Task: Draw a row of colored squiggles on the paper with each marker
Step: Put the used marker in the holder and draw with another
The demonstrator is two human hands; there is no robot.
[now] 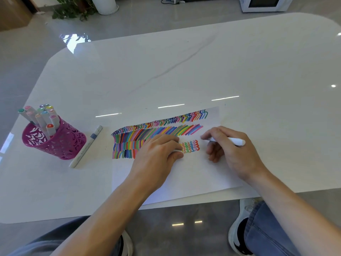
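The paper lies flat on the white table, close to the near edge. It has rows of bright marks: zigzags on top, then slanted lines, then short straight lines. The newest row of squiggles is wavy and sits between both hands. The right hand pinches a white marker just right of that row. The left hand rests on the paper, its thumb and fingers curled around a small white cap. More markers stand in a pink cup on the left.
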